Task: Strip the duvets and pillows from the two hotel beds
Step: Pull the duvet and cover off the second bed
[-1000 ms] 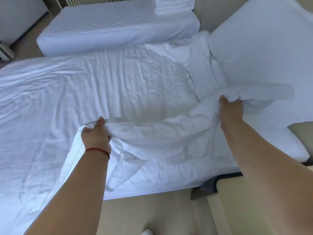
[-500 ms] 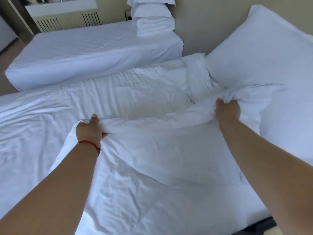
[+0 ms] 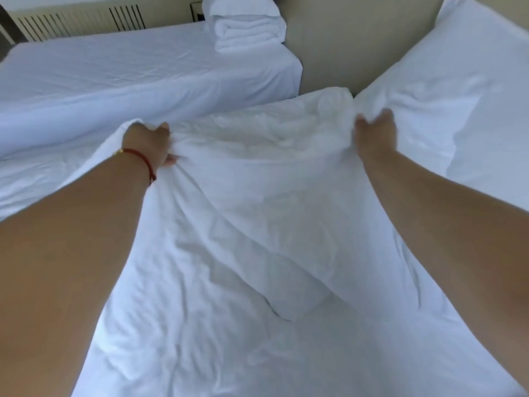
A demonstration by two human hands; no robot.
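Both hands hold the white duvet [image 3: 257, 224] raised over the near bed [image 3: 43, 173]. The left hand [image 3: 148, 147] has its grip closed on a bunched edge; the right hand [image 3: 375, 133] clutches a gathered fold beside the pillow [image 3: 458, 96]. On the far bed [image 3: 128, 75] lie a folded duvet [image 3: 249, 32] and a second pillow [image 3: 240, 5].

Hotel room: twin white beds [image 3: 143, 70]
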